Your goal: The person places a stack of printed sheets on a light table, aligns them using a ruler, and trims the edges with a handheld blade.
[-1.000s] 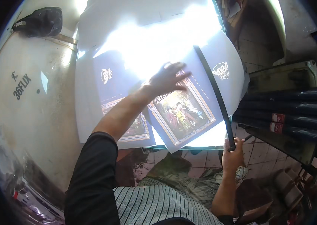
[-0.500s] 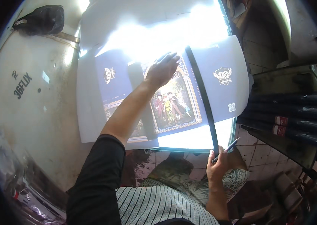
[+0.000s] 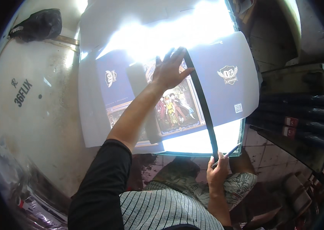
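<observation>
A blue printed sheet [image 3: 223, 96], with a picture of several figures and white crests, lies on a brightly lit glass-topped table. Across it slants a long dark strip [image 3: 204, 103] that looks like a ruler. My left hand [image 3: 171, 71] rests palm down on the sheet with fingers spread, its thumb reaching the strip near the far end. At the near end, past the table's front edge, my right hand [image 3: 217, 170] is closed around the strip. A dark pen [image 3: 232, 149] sticks out of the same hand, pointing up and right. Glare hides the sheet's far part.
On the left is a pale board [image 3: 27, 126] with a black plastic bag [image 3: 41, 25] on it. Several dark blue rolls [image 3: 307, 115] lie to the right on a rack. Brown boxes [image 3: 261, 207] stand on the tiled floor at lower right. The table's glass edge [image 3: 242, 134] lies close by.
My left hand has spread its fingers and brought its thumb onto the strip. The strip has shifted slightly left, and my right hand has moved a little left and nearer with it.
</observation>
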The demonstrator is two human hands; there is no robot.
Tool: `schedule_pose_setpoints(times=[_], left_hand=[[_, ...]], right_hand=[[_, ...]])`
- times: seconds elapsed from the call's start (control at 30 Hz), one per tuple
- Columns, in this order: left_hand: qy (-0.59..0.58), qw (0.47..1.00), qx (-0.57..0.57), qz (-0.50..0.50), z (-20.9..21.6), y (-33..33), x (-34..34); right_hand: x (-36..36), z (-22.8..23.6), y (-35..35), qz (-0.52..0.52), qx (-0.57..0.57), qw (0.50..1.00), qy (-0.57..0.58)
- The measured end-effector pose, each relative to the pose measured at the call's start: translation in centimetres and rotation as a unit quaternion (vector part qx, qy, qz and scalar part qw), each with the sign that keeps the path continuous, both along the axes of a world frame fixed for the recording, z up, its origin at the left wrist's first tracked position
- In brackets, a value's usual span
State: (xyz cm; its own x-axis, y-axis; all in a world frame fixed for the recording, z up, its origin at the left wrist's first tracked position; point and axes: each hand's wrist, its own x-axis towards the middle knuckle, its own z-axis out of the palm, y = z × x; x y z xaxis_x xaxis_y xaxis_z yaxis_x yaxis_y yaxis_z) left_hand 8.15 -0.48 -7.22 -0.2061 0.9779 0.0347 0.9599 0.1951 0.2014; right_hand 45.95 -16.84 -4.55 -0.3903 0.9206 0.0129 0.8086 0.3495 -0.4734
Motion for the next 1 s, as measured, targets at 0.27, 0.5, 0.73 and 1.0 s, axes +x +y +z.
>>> schedule_pose_setpoints(times=[0.27,0.5,0.73,1.0], left_hand=[[0.03,0.999,-0.031,-0.005,0.1,0.1,0.0],[0.041,0.998,-0.037,-0.007,-0.1,0.0,0.0],[0.027,0.998,-0.047,-0.018,-0.4,0.2,0.5],[-0.032,0.998,-0.051,-0.022,0.4,0.5,-0.4]], right_hand=[[0.1,0.4,0.5,-0.003,-0.027,1.0,-0.003],[0.1,0.0,0.2,-0.003,-0.031,1.0,0.003],[0.3,0.7,0.0,-0.004,-0.017,1.0,-0.016],[1.0,1.4,0.8,0.037,-0.02,0.999,0.015]])
